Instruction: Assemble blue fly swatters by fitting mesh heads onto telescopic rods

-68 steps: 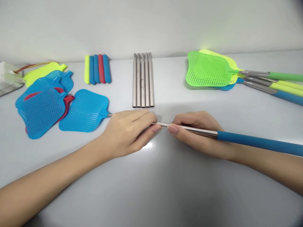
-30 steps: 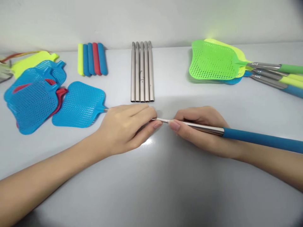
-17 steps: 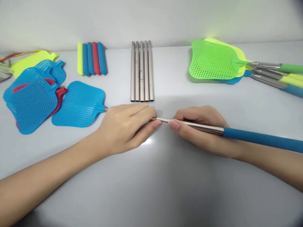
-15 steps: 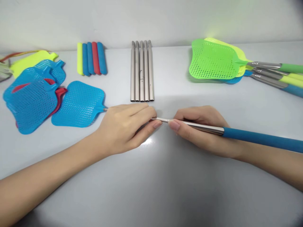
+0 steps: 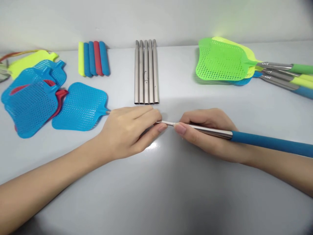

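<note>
A blue fly swatter (image 5: 80, 106) lies across the middle, its perforated head on the left and its blue foam grip (image 5: 269, 142) reaching off to the right. My left hand (image 5: 133, 132) is closed around the thin part of its metal shaft, just right of the head, and hides much of it. The thicker silver tube (image 5: 210, 131) is pinched in my right hand (image 5: 207, 133), between the thumb and curled fingers. A short stretch of thin rod shows between the two hands.
Loose blue, red and yellow swatter heads (image 5: 31, 111) overlap at the left. Several foam sleeves (image 5: 94, 58) stand in a row at the back, beside several metal tubes (image 5: 146, 73). Swatters with handles (image 5: 220, 60), the top one green, are stacked at the back right.
Both hands keep their grip on the blue swatter and have barely moved. The whole view has shifted very slightly.
</note>
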Tool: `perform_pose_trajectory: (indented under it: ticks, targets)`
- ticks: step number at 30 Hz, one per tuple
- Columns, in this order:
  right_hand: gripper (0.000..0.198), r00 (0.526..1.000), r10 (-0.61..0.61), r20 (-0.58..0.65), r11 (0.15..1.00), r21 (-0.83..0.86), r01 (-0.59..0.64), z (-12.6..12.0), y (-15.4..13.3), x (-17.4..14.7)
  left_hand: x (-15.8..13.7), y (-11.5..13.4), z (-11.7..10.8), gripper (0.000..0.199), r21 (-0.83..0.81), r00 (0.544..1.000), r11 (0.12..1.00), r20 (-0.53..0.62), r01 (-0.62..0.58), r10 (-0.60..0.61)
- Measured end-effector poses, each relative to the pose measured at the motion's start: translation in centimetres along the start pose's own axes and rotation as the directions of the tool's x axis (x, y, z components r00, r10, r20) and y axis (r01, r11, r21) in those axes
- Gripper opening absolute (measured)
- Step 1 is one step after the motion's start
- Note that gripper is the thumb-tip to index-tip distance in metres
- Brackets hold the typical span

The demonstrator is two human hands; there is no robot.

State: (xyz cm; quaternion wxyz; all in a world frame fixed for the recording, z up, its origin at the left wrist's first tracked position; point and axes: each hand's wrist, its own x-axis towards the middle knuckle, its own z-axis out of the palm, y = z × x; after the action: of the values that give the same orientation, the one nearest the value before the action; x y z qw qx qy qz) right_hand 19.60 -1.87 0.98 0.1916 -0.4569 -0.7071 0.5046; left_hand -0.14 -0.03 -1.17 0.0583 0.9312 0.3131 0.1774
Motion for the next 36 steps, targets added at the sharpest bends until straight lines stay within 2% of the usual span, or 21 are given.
perform_pose_trajectory:
  ticks: [18, 22, 36]
  targets:
    - [0.034, 1.0, 0.013, 0.005, 1.0, 0.006, -0.013, -0.01, -0.05, 0.02, 0.03, -0.07, 0.01, 0.014, -0.005, 1.0, 1.0, -0.008, -0.023, 0.023]
    - [0.033, 1.0, -0.004, 0.003, 1.0, -0.018, 0.004, -0.01, -0.03, 0.01, -0.02, -0.03, 0.0, 0.016, -0.002, 1.0, 1.0, 0.016, -0.002, 0.002]
    - [0.035, 0.999, -0.039, -0.002, 0.999, -0.032, 0.039, -0.01, 0.05, -0.01, 0.06, -0.06, 0.05, 0.016, -0.015, 1.0, 1.0, -0.015, -0.016, 0.016]
